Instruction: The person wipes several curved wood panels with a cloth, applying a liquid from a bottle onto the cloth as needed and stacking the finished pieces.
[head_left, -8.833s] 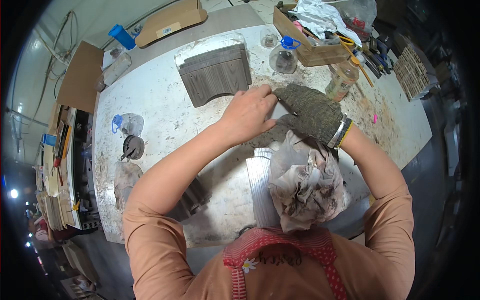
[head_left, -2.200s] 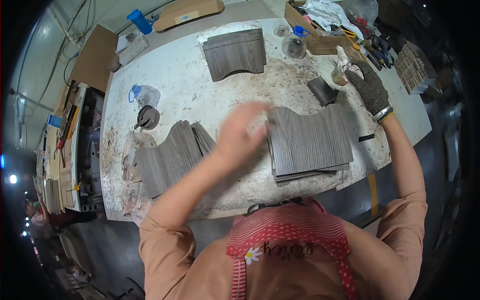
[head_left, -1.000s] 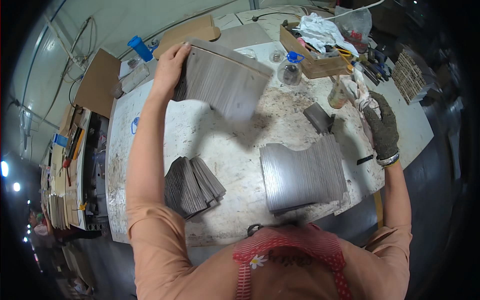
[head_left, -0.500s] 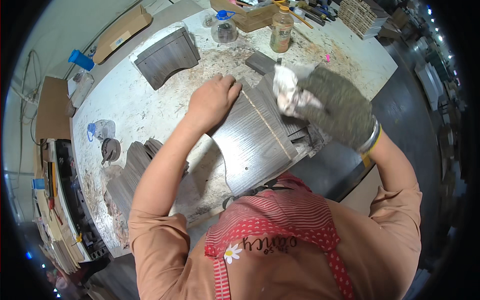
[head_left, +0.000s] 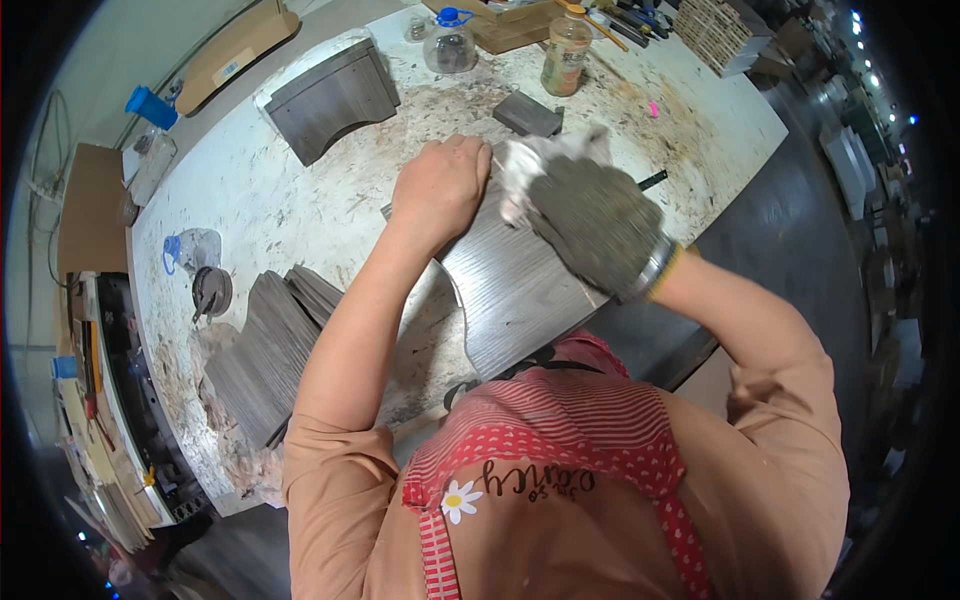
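My bare left hand (head_left: 440, 190) grips the far left edge of a grey wood-grain board (head_left: 510, 295), with its fingers curled over that edge. The board lies at a slant near the table's front edge and has a curved cutout on its left side. In a dark green work glove, my right hand (head_left: 600, 222) clutches a crumpled white rag (head_left: 535, 165) against the board's far right part. The glove is slightly blurred and hides the board's right edge. Just beyond the rag lies a small dark grey block (head_left: 527, 114).
Several grey curved boards (head_left: 265, 345) are stacked at left, beside a dark roll of tape (head_left: 211, 292). An assembled grey piece (head_left: 335, 100) stands at the back left. A bottle (head_left: 567, 52) and a blue-capped jug (head_left: 450, 45) stand on the stained white table (head_left: 310, 220).
My right hand has moved left and down with the rag onto the board. The light strip along the board's right side is now hidden or gone. My left hand keeps its hold.
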